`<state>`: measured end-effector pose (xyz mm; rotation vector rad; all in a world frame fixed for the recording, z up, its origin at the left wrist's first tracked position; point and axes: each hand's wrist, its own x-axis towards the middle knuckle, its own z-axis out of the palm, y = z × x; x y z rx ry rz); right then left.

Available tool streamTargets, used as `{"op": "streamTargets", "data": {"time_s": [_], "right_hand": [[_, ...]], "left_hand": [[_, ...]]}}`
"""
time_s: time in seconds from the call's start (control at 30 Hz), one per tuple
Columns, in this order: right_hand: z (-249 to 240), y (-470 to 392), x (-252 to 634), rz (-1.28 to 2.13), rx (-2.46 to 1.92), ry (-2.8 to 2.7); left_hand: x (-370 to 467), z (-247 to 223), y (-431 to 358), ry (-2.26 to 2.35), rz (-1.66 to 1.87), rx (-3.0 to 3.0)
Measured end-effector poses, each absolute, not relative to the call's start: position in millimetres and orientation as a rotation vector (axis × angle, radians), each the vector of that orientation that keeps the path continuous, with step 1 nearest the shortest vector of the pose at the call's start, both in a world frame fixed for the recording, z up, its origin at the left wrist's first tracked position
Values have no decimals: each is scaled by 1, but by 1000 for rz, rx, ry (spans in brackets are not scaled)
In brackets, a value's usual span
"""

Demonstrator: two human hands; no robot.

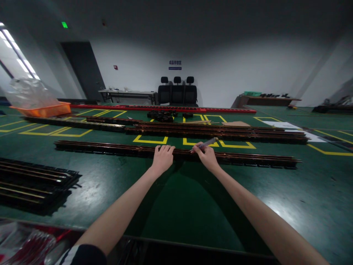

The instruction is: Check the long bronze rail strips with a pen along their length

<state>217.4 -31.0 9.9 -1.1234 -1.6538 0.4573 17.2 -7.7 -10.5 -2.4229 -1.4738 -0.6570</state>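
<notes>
A long dark rail (110, 148) with copper-coloured rods along it lies crosswise on the green table. My left hand (163, 157) is closed over the near middle of this rail, fingers bent across its top. Just to the right, my right hand (209, 158) pinches a slim grey pen (209, 142). The pen slants, its upper end toward the right and its lower tip at the rail; whether the tip touches cannot be made out.
Behind lies a bundle of similar rails (220, 131); more rails (33, 182) lie front left. An orange basket (44, 109) holds a clear plastic bag (30, 92). White papers (281, 124) lie right. Dark parts (161, 116) sit before a long red strip (220, 110).
</notes>
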Motion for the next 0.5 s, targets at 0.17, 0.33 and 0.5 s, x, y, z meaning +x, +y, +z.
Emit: {"op": "streamTargets", "data": {"time_s": [0.17, 0.33, 0.5], "right_hand": [[10, -31, 218, 476, -1122, -1676], [10, -30, 219, 466, -1151, -1687], [9, -28, 219, 461, -1159, -1694]], "left_hand": [[17, -10, -8, -1478, -647, -2417], [18, -7, -10, -1480, -625, -2396], [19, -5, -12, -1494, -612, -2394]]}}
